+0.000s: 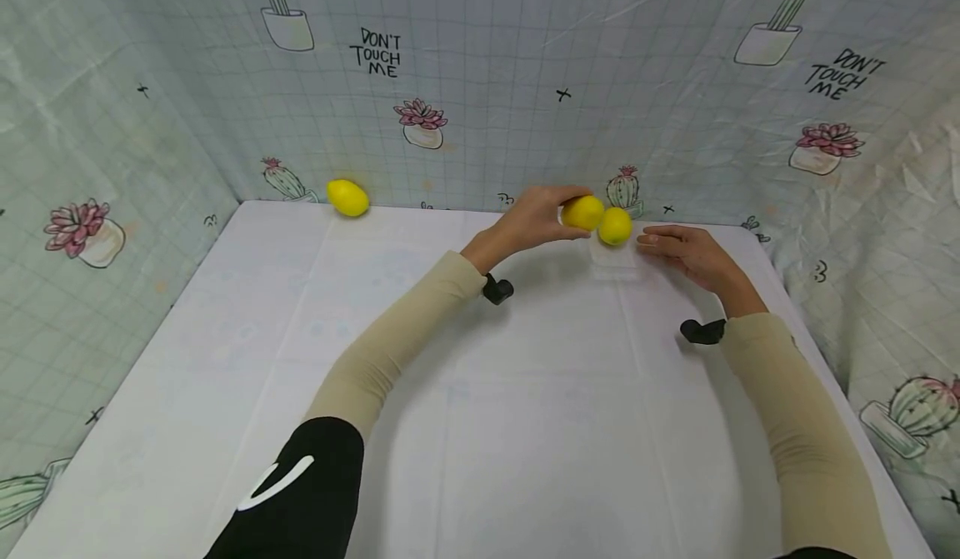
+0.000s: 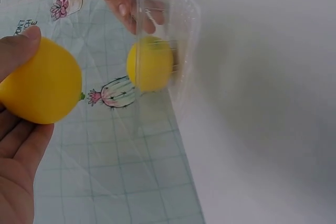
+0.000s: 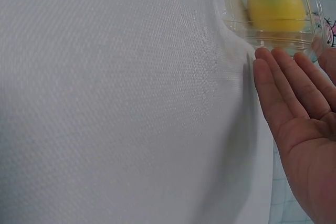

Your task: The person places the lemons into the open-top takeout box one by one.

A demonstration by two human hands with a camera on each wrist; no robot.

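My left hand (image 1: 532,219) grips a yellow lemon (image 1: 582,212) between thumb and fingers, raised near the table's far edge. In the left wrist view that lemon (image 2: 50,82) shows a small green tip. Just right of it, a second lemon (image 1: 615,226) sits inside a clear plastic container (image 3: 286,38). My right hand (image 1: 693,257) is beside the container's right side, fingers extended; in the right wrist view its fingertips (image 3: 278,53) are at the container's wall, and whether they touch it I cannot tell. The right palm (image 3: 310,145) holds nothing.
A third lemon (image 1: 347,198) lies at the far left edge of the white table (image 1: 525,426). Behind and at both sides hangs a printed curtain (image 1: 487,84) with cactus drawings. A black wrist camera mount (image 1: 497,289) juts from the left sleeve, another (image 1: 702,331) from the right.
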